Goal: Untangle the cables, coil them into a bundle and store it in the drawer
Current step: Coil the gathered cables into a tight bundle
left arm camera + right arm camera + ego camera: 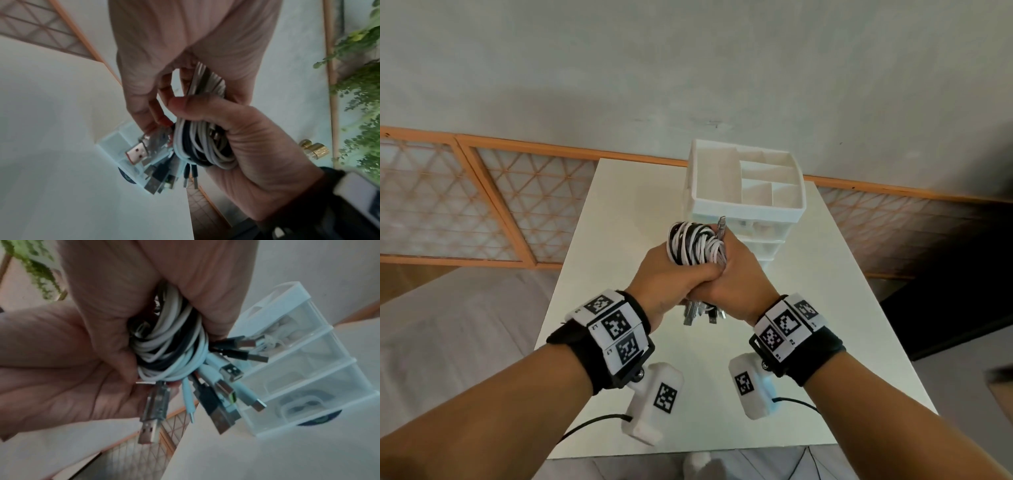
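Both hands hold one coiled bundle of black and white cables in the air above the white table. My left hand grips its left side and my right hand its right side, with the fingers of both curled round the coil. Several USB plugs hang below the hands. In the right wrist view these plugs fan out under the coil. The white drawer unit stands just beyond the hands, and its three translucent drawers look shut.
The drawer unit carries an open tray with compartments on top. A lattice screen with an orange frame runs behind the table. A leafy plant and a brass object appear in the left wrist view.
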